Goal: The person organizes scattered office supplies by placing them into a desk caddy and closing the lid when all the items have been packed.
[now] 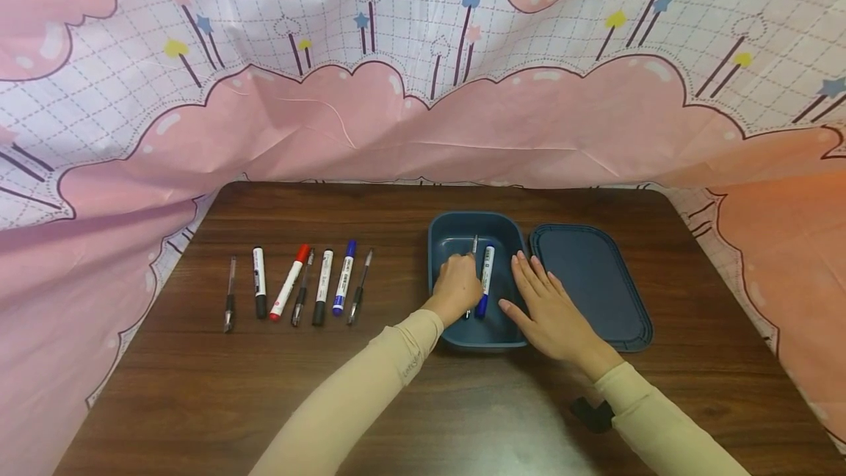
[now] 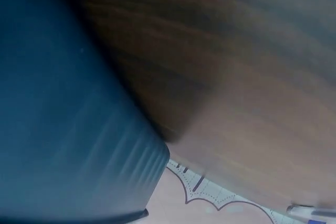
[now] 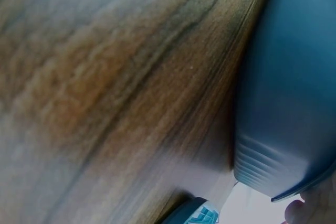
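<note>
1. As the head view shows, a slim pale pen (image 1: 474,242) and a white marker with a blue cap (image 1: 487,274) lie within the dark-blue rectangular plastic box (image 1: 479,222). Four white-barrelled markers (image 1: 322,287) and three slim clear pens with black grips (image 1: 360,286) remain in a row on the brown wood-grain counter (image 1: 198,395). The work appears partway; the flat dark-blue lid (image 1: 588,281) lies beside the box, not fitted.
2. Same view, pose: the left hand (image 1: 457,286) reaches down into the box, fingers curled, apparently pinching the pale pen. The right hand (image 1: 554,314) lies over the box's right side, fingers extended, thumb apart, grasping nothing.
3. Left wrist view: the box's outer wall fills the left; the fingers are out of sight, so their grip cannot be told.
4. Right wrist view: the box wall stands at right, with a fingertip near its rim.
</note>
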{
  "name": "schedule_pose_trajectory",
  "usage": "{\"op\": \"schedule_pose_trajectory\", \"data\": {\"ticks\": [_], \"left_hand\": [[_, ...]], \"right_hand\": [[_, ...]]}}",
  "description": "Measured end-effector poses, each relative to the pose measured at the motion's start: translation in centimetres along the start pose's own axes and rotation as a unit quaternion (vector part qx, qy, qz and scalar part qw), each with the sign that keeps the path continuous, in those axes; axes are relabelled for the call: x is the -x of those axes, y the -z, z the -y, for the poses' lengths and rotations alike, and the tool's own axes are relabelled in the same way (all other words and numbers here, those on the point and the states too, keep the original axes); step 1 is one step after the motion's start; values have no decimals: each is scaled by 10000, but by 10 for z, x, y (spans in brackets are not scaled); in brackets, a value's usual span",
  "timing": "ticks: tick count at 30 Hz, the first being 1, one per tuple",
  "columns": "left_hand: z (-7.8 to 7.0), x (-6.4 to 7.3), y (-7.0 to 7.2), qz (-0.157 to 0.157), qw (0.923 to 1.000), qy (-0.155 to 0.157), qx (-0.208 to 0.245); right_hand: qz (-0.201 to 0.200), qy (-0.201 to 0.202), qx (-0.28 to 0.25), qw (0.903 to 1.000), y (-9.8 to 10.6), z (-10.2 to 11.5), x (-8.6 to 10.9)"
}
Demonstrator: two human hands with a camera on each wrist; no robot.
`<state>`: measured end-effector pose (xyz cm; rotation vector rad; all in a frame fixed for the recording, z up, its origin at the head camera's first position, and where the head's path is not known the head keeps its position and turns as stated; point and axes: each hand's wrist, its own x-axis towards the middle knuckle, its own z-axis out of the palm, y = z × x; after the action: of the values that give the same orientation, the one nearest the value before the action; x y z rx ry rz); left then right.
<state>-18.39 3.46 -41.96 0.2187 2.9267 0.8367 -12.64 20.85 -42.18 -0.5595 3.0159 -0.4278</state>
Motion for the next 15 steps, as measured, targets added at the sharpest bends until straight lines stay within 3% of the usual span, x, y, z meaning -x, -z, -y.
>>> {"op": "schedule_pose_trajectory", "data": {"ticks": [15], "left_hand": [[1,-4,-10,212,9998,65,-15]], "right_hand": [[16,-7,-37,10000,-1,-1,-1]]}}
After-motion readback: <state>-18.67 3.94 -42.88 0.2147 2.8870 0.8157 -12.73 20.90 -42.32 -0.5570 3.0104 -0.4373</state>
